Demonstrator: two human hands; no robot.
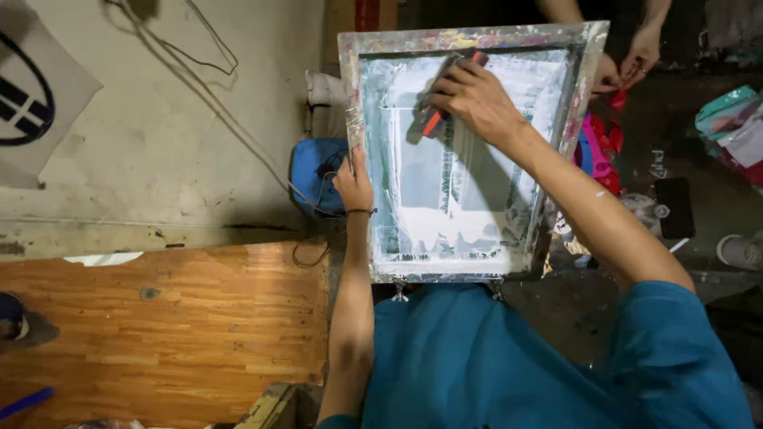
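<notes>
**A:** Looking straight down: a rectangular screen-printing frame with a paint-spattered metal border (352, 143) and a pale mesh smeared with white ink. The right hand (475, 99) is closed round a squeegee with a dark blade and orange-red handle (443, 99), fingers wrapped over the top, pressing it onto the mesh near the far end of the frame.

**B:** And the left hand (354, 184)?

**A:** Laid flat on the frame's left rail, fingers loosely spread, gripping nothing, just bearing on the border. A thin dark band sits on that wrist.

**B:** Texture of the ink?

**A:** Wet and streaky, with a thick white band pooled at the near end, running in drips toward the middle. The frame's edge is crusted with many colours.

**B:** Around it?

**A:** A blue rounded plastic object (314, 171) just left of the frame, with thin cords trailing over it. A worn wooden board with orange grain (167, 334) lies lower left, below a scuffed pale surface. Another person's hands (628, 63) are at the frame's far right corner, beside bright pink and red pieces (600, 151). A flat black rectangular device (675, 206) lies to the right.

**B:** Any signs?

**A:** A pale sheet with a dark round emblem (28, 99), far left, partly cut off.
</notes>
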